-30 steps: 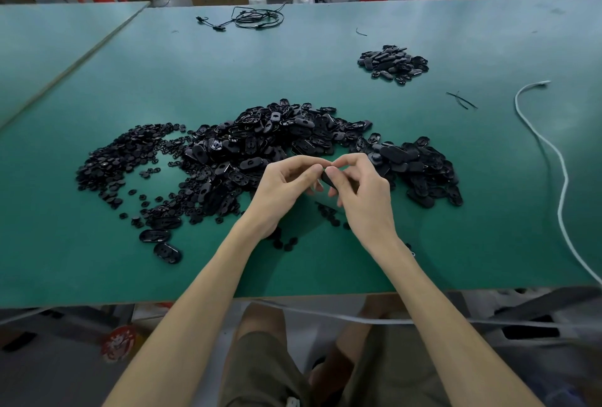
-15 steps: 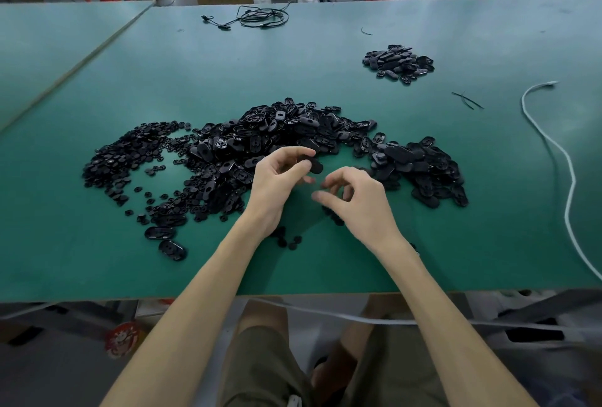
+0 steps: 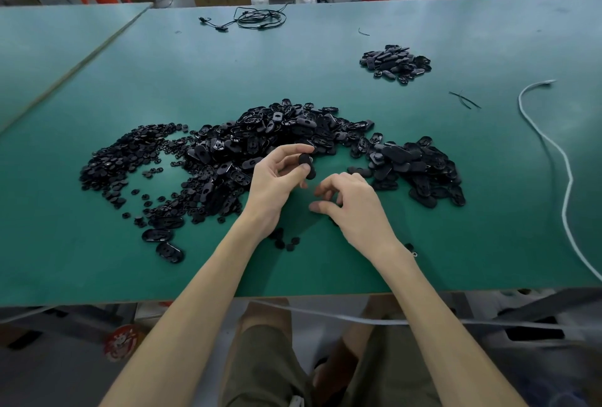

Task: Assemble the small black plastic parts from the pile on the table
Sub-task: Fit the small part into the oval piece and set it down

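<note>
Green tabletop (image 3: 325, 57) carries the pile (image 3: 228, 152) at your left. Your left hand (image 3: 273, 185) pinches one oval part (image 3: 307, 167), its long axis slanting down toward your right hand (image 3: 355, 207), which is just beside it, fingers loosely curled, visibly empty.

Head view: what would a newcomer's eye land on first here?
The sprawling pile of black plastic parts across the middle of the green table. Just in front of it, the left hand pinches one oval part, with the right hand curled beside it. A smaller pile sits far back on the right.
</note>
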Demonstrator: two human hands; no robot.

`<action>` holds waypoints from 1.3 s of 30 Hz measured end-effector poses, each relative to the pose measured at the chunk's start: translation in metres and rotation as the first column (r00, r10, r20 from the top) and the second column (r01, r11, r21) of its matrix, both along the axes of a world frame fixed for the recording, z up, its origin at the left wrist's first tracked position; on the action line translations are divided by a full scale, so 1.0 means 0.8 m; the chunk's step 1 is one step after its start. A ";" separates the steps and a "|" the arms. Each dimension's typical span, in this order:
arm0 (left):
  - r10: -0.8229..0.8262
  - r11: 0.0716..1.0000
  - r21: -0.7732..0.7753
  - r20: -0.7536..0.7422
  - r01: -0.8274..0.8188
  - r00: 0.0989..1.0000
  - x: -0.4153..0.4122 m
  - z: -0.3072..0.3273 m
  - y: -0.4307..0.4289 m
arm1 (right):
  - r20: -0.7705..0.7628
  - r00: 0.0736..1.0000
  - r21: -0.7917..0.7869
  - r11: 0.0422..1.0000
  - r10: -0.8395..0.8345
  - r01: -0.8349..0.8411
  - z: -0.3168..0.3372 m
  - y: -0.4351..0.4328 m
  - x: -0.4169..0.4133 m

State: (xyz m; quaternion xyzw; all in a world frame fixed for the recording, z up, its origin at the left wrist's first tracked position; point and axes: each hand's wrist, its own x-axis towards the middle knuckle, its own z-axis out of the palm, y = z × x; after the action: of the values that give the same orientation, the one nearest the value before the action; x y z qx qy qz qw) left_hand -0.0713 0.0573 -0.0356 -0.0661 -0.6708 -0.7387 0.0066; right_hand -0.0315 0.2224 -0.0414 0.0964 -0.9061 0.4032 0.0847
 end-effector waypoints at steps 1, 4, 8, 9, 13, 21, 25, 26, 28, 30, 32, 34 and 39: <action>0.001 1.000 0.002 0.000 -0.001 1.000 0.000 0.000 0.000 | -0.013 1.000 0.010 1.000 -0.008 0.008 0.000 -0.001 0.000; -0.003 1.000 0.009 -0.003 0.003 1.000 0.001 0.000 0.000 | -0.031 0.999 -0.011 0.999 -0.039 0.039 0.001 -0.002 0.000; -0.020 1.000 0.004 -0.014 0.020 1.000 0.001 -0.001 0.000 | -0.052 0.998 -0.082 0.996 -0.042 0.037 0.004 -0.001 0.002; -0.028 1.000 -0.002 -0.021 0.028 0.999 0.000 -0.001 -0.001 | -0.063 0.996 -0.117 0.992 -0.056 0.048 0.005 -0.001 0.002; -0.055 0.998 -0.026 -0.053 0.053 0.997 0.001 -0.003 -0.001 | -0.024 0.994 -0.295 0.951 -0.106 0.094 0.009 0.002 0.003; -0.091 0.996 -0.013 -0.053 0.090 0.994 0.000 -0.005 -0.001 | -0.028 0.990 -0.366 0.923 -0.135 0.116 0.011 0.004 0.003; -0.087 0.996 -0.016 -0.051 0.086 0.995 0.000 -0.004 -0.002 | -0.034 0.989 -0.388 0.914 -0.143 0.119 0.011 0.005 0.003; -0.083 0.996 -0.024 -0.052 0.082 0.995 -0.001 -0.004 -0.002 | -0.031 0.990 -0.391 0.913 -0.136 0.113 0.011 0.006 0.003; -0.077 0.996 -0.040 -0.057 0.074 0.995 -0.001 -0.005 -0.002 | -0.019 0.994 -0.396 0.913 -0.112 0.096 0.010 0.006 0.003; -0.066 0.997 -0.042 -0.061 0.063 0.996 -0.002 -0.006 -0.001 | -0.001 0.995 -0.401 0.912 -0.096 0.088 0.009 0.005 0.002; -0.058 0.998 -0.034 -0.061 0.056 0.996 -0.003 -0.006 -0.001 | 0.010 0.995 -0.407 0.909 -0.096 0.092 0.008 0.005 0.001; -0.066 0.997 -0.034 -0.060 0.064 0.996 -0.003 -0.006 -0.001 | 0.009 0.995 -0.417 0.904 -0.096 0.091 0.008 0.006 0.001; -0.069 0.997 -0.037 -0.057 0.067 0.996 -0.002 -0.006 -0.001 | 0.025 0.996 -0.477 0.875 -0.080 0.082 0.008 0.008 0.000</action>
State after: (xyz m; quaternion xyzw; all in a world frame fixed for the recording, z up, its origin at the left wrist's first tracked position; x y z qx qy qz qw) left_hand -0.0725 0.0566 -0.0404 -0.1106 -0.6806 -0.7243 -0.0001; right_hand -0.0312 0.2290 -0.0351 0.0336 -0.7823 0.6101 0.1208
